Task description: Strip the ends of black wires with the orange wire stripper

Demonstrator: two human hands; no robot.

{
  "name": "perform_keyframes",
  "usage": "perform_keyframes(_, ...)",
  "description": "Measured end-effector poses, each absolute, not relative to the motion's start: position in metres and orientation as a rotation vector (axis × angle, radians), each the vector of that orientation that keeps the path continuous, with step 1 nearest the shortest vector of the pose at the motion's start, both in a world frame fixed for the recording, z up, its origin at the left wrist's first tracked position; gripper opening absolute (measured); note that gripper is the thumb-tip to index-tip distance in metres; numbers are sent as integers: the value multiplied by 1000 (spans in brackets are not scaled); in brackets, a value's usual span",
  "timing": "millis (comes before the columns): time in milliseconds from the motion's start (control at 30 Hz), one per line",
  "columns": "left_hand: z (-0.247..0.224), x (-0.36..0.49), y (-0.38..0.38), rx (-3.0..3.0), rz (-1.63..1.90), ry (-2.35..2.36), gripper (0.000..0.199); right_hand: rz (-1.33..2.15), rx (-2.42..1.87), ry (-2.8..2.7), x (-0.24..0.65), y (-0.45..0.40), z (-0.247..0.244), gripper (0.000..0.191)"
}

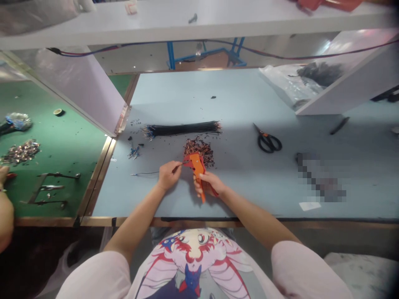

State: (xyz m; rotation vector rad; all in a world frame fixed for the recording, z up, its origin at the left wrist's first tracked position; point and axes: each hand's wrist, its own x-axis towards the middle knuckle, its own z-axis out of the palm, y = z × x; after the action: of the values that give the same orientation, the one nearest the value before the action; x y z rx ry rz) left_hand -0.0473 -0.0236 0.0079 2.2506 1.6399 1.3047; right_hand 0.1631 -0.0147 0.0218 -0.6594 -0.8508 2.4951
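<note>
My right hand [209,185] is wrapped round the handles of an orange and red wire stripper [197,162]. In my left hand [168,175] a thin black wire [149,172] is pinched; one end reaches the stripper's jaws, while the other trails left to a small terminal at its tip. Beneath and behind the stripper lies a pile of short black and copper-coloured scraps [205,150]. Beyond that pile rests a long bundle of black wires [183,129], with bluish tips at the left and coppery ends at the right.
Black-handled scissors [268,142] lie on the right, near a blurred-out object [321,176] and a white paper slip [309,206]. Loose blue-tipped pieces [134,152] sit at left. A shelf [199,31] spans overhead. Another person's arm [5,211] shows at the green bench [90,178].
</note>
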Motion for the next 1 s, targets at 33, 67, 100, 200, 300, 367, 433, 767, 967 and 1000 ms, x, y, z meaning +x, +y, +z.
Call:
perform_keyframes(33, 7, -48, -23, 2235, 1316, 1657, 15, 2511, -632, -842, 164, -13, 23, 34)
perform_keyframes(67, 7, -48, -23, 2219, 1327, 1678, 14, 2525, -601, -830, 166, -12, 24, 35)
perform_keyframes(100, 7, -48, -23, 2204, 1340, 1700, 14, 2539, -567, -812, 168, -11, 25, 36)
perform_keyframes(200, 6, -50, -23, 2163, 1375, 1755, 14, 2567, -477, -729, 175, -6, 29, 31)
perform_keyframes(300, 6, -50, -22, 2139, 1410, 1769, 12, 2529, -457, -729, 183, -1, 35, 33)
perform_keyframes(367, 6, -49, -21, 2129, 1439, 1768, 10, 2419, -512, -816, 188, 2, 42, 39)
perform_keyframes(433, 7, -49, -20, 2119, 1469, 1771, 10, 2203, -694, -961, 196, 3, 51, 44)
perform_keyframes(767, 9, -50, -18, 2312, 1479, 1911, 7, 172, -2125, -2005, 250, -5, 44, 46)
perform_keyframes(967, 6, -49, -20, 2455, 1307, 1847, 10, 16, -1982, -2148, 256, -4, 32, 45)
perform_keyframes(1000, 5, -49, -21, 2478, 1272, 1834, 11, 9, -1940, -2143, 252, -3, 34, 44)
